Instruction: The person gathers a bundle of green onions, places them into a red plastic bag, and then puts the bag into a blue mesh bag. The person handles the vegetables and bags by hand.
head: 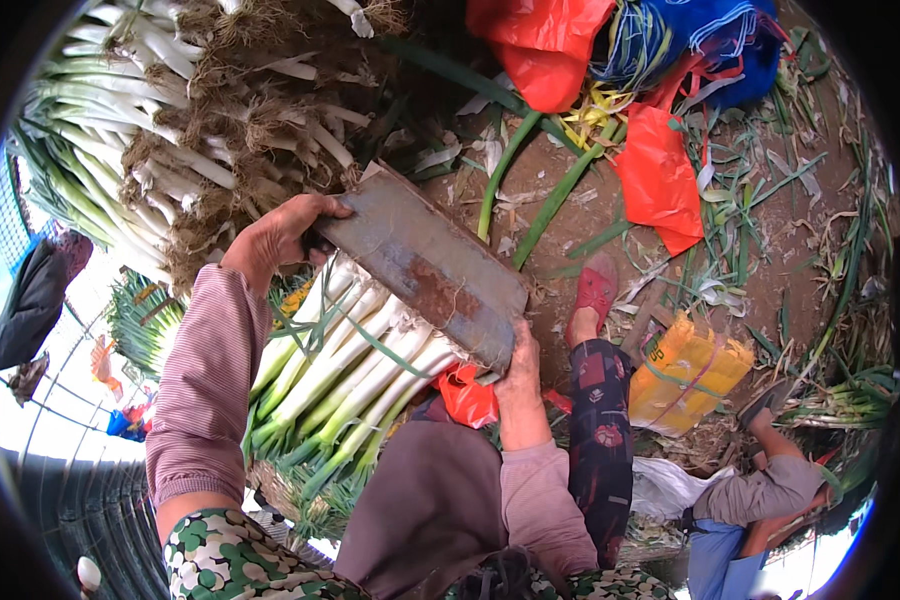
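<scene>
A rusty, grey metal plate [439, 266] is held at both ends, tilted across the root ends of a row of leeks [345, 360]. My left hand [289, 232] grips its upper left end, thumb on top and fingers beneath. At the lower right end, my right hand [521, 367] holds the edge. The leeks lie side by side, white stalks towards the plate and green parts towards my body. A red plastic bag [469, 397] shows beside my right wrist. The plate hides part of the leek roots.
A large heap of leeks [172, 142] with earthy roots stands at upper left. Red plastic sheets [656, 180] and a blue bundle [667, 45] lie at upper right. A yellow wrapped block [686, 375] sits right of my leg. Another person [765, 480] is at lower right. Leaf scraps litter the soil.
</scene>
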A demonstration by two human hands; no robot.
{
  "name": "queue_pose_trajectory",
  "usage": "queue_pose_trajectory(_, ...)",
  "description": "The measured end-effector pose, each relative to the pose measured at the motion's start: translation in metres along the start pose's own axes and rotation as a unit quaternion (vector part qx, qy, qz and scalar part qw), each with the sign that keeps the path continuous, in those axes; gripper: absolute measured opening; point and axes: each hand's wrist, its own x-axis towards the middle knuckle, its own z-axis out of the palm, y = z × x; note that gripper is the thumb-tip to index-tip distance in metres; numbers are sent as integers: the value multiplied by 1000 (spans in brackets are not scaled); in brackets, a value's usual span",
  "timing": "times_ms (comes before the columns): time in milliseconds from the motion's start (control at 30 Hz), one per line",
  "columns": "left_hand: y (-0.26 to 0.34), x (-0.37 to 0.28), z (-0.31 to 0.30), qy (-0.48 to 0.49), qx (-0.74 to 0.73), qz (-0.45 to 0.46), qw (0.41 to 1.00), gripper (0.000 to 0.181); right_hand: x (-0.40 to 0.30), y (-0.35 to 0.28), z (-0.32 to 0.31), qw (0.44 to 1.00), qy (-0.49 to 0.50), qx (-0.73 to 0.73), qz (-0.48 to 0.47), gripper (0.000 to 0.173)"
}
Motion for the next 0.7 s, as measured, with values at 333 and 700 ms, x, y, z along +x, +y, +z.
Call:
queue_pose_trajectory(333, 0, 7, -12, -40, -38, 4, 998, 23, 4, 0, 4, 999, -34, -15, -20, 44)
queue_pose_trajectory(700, -4, -17, 4, -43, -65, 72, 994, 18, 15, -1, -18, 992, -124, -20, -33, 48)
